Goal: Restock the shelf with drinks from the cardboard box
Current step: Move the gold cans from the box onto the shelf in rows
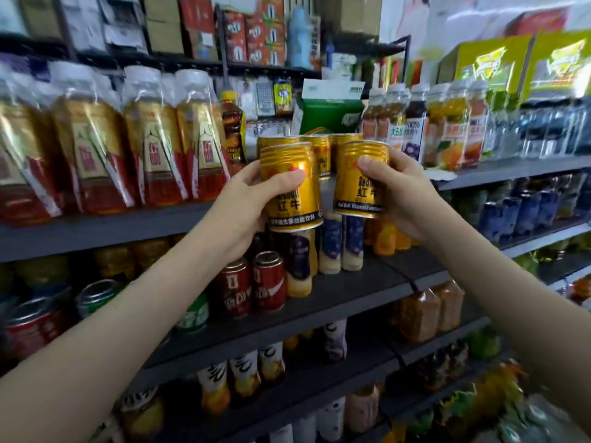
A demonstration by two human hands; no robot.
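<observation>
My left hand (243,203) is wrapped around a gold energy-drink can (292,199), held upright in front of the upper shelf (102,228). Another gold can (359,187) of the same kind is gripped by my right hand (406,193), just to the right of the first. Both cans hover at the shelf's front edge. Behind them several gold cans (319,155) stand on that shelf in a gap between bottles. The cardboard box is out of view.
Large tea bottles (153,139) fill the shelf to the left of the gap, juice bottles (447,129) the right. A green carton (331,110) sits behind the cans. Red cans (252,286) and small bottles (339,247) stand on the shelf below.
</observation>
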